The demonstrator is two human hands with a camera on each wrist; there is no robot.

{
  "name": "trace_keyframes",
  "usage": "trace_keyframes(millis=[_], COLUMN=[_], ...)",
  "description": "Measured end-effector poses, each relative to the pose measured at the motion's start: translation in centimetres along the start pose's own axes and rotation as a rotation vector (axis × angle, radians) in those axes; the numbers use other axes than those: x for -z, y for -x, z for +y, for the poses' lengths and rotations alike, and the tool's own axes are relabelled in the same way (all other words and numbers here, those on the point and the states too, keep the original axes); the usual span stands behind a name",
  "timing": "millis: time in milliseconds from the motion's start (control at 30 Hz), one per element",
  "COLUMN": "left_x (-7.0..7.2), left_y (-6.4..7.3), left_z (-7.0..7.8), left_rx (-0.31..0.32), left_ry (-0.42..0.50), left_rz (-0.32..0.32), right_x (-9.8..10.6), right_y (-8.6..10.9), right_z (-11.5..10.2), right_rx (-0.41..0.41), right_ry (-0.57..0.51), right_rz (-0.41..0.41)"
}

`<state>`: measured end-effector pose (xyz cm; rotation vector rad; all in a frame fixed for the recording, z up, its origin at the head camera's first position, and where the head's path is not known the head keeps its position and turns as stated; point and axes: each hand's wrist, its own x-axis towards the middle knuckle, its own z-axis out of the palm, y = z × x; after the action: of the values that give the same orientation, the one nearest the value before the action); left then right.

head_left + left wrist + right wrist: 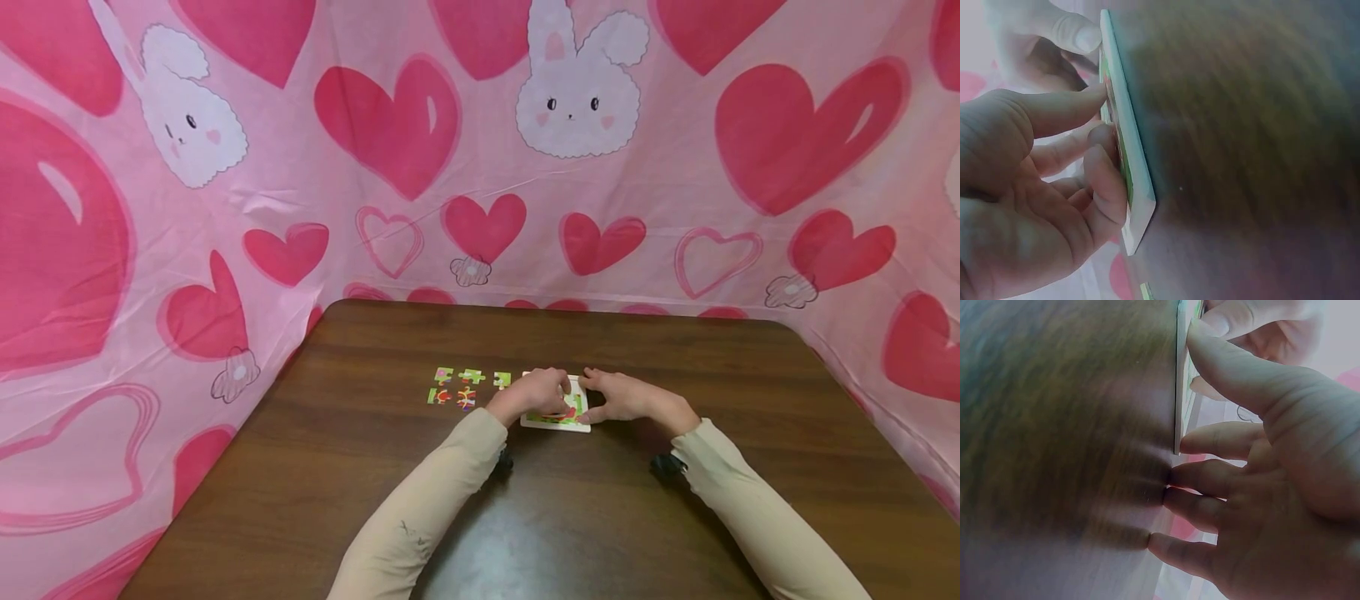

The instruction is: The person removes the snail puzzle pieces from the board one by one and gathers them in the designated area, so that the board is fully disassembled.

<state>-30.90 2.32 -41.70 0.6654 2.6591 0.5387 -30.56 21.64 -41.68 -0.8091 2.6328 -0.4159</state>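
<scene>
A jigsaw puzzle in a white-rimmed tray (555,428) lies on the table, with green and red picture parts showing inside. My left hand (538,392) is over its left part. In the left wrist view the thumb (1072,109) and bent fingers touch the puzzle surface, and no piece shows lifted between them. At the tray's right side my right hand (624,396) spreads its fingers. Its thumb (1235,365) rests on the rim and its index fingertip is right at the corner, while the other fingertips stand on the table. The hands hide part of the picture.
Several loose puzzle pieces (467,398) lie in two rows left of the tray, one (502,380) close beside my left hand. The brown wooden table (337,500) meets pink cloth (465,175) printed with hearts and rabbits at its back and sides.
</scene>
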Motion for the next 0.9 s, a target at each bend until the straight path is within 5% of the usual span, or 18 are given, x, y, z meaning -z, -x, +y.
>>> trace_keyframes(millis=[367, 900], left_x=[0.07, -0.14], left_y=[-0.20, -0.18], left_z=[0.62, 0.21], left_rx=[-0.007, -0.039], left_ry=[-0.082, -0.037], left_rz=[0.016, 0.055], right_x=[-0.04, 0.04], right_y=[0.12, -0.09], right_z=[0.00, -0.05], right_rx=[-0.004, -0.005], right_ry=[-0.003, -0.013], right_rz=[0.002, -0.003])
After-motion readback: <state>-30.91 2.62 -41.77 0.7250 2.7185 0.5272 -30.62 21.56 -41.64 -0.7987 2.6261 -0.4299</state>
